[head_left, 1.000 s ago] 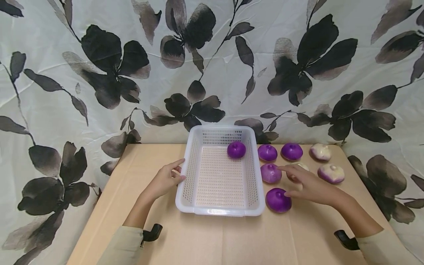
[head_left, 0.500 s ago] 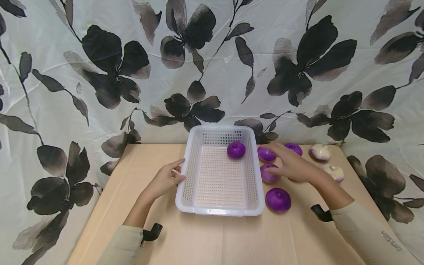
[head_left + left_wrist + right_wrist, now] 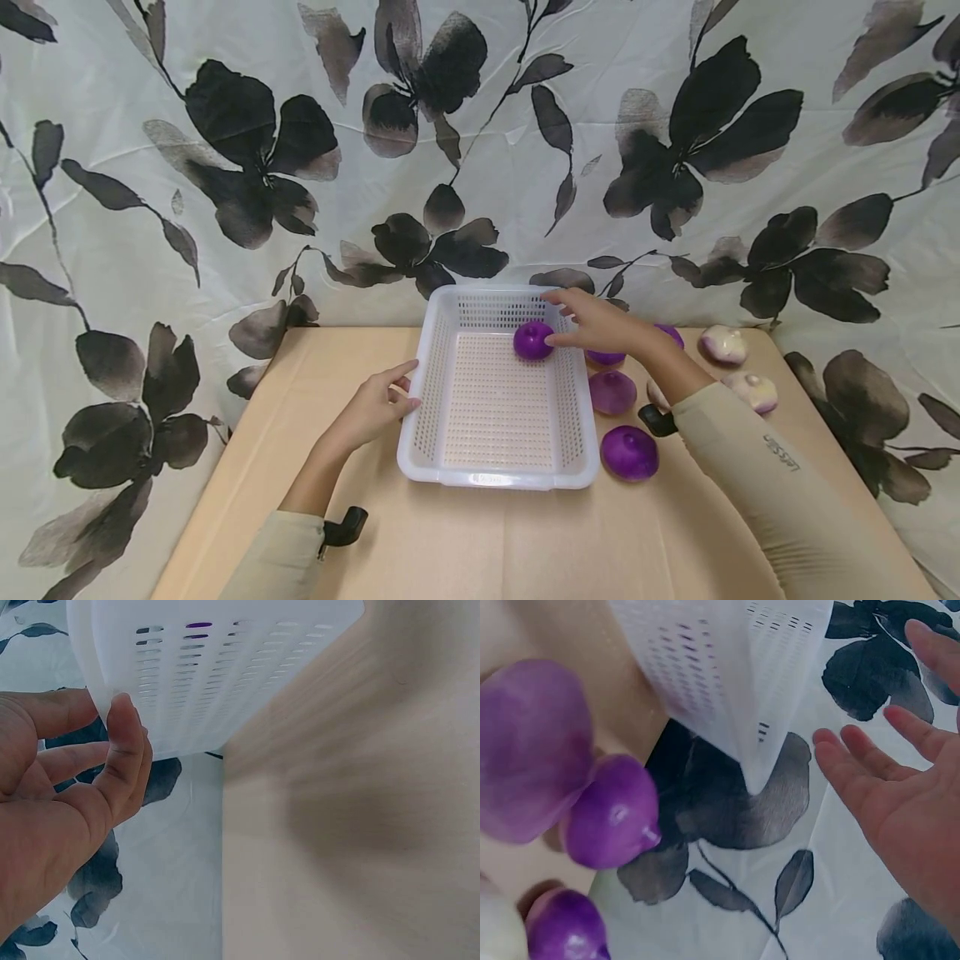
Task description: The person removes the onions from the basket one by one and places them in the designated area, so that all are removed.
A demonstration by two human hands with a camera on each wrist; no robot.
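A white plastic basket [image 3: 498,479] with slotted walls stands mid-table. My left hand [image 3: 378,408] grips its left rim; in the left wrist view the fingertips [image 3: 122,712] lie against the rim and wall. A shiny purple onion [image 3: 532,341] sits inside at the far right corner. Over that corner reaches my right hand [image 3: 592,323], its thumb appearing close to the onion. The right wrist view shows this right hand [image 3: 907,780] with fingers spread and nothing between them. Whether the thumb touches the onion cannot be told.
Purple onions [image 3: 630,454] line the basket's right side, another purple onion [image 3: 613,392] among them. Pale onions with purple tinges [image 3: 723,344] lie farther right. The right forearm partly covers some. A floral cloth [image 3: 480,167] hangs behind the table [image 3: 465,542].
My right hand has moved left and away from me, from above the loose onions to above the basket's far right corner. The left hand and the basket stay put.
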